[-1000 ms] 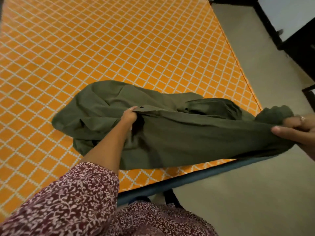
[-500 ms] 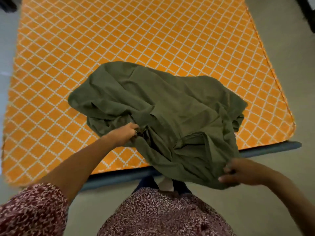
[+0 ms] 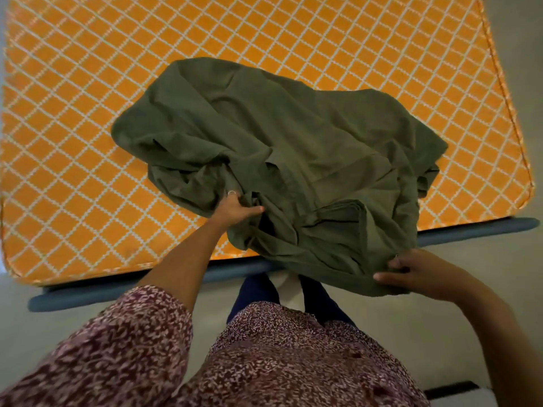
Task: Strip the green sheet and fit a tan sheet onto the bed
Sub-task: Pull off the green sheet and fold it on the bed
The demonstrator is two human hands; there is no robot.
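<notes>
1. Green sheet (image 3: 293,148) is already off the corners and bunched in a loose heap on the near half of the mattress (image 3: 88,142), with its front edge spilling over the blue bed frame (image 3: 88,292) toward me. The orange diamond-pattern mattress shows bare all around it.

2. Left hand (image 3: 236,208) has its fingers curled into a fold near the middle-left of the heap, thumb pointing right. Right hand (image 3: 411,274) is pinching the hanging edge just off the bed, fingers wrapped around the cloth. So both hands have hold of the sheet, nothing loose.

3. My read: the step in hand is gathering the thing up so it can come off the bed in one go. Stripping looks basically done; the tan sheet isn't anywhere in view, so fitting hasn't started.

4. How I'd do it well: bring the two hands together so the far flap gets folded in rather than dragged, then lift the whole bundle clear.

5. Watch the far left lobe of the cloth, it's lying flat well away from either hand and will trail if I just yank.

6. Also mind the bit hanging over the frame near my legs (image 3: 258,292), easy to step on, I'd guess.
</notes>
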